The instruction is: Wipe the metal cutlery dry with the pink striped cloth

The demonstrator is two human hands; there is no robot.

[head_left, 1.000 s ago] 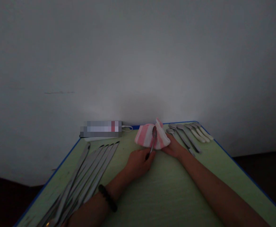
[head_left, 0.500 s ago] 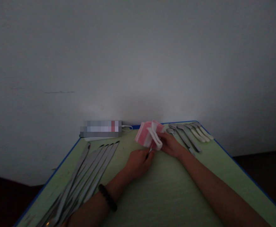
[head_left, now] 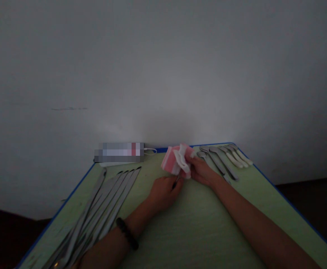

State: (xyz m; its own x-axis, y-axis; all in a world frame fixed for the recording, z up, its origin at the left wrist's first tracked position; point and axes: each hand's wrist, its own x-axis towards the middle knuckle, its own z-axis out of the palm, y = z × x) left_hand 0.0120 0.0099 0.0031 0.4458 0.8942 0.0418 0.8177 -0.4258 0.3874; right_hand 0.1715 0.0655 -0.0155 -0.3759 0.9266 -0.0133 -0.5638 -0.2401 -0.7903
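Note:
My left hand [head_left: 165,192] is closed around the handle of a slim piece of cutlery [head_left: 175,183]; only a short metal stretch of it shows. A pink and white cloth [head_left: 170,160] covers the far end, so I cannot tell its kind. My right hand [head_left: 203,172] pinches the folded cloth from the right, with the fingers partly behind it. Both hands are close together above the middle of the green table [head_left: 191,224]. A dark beaded bracelet [head_left: 127,233] circles my left wrist.
Long metal utensils [head_left: 115,198] lie side by side at the left. Metal spoons [head_left: 221,162] and several white-handled pieces of cutlery [head_left: 236,158] lie at the back right. A blurred-out box [head_left: 118,153] with a white cable [head_left: 152,151] stands at the back left, near the wall [head_left: 163,74].
The cloth has been bunched up closer under my right fingers, and its hanging white fold is now crumpled. My left hand has barely moved.

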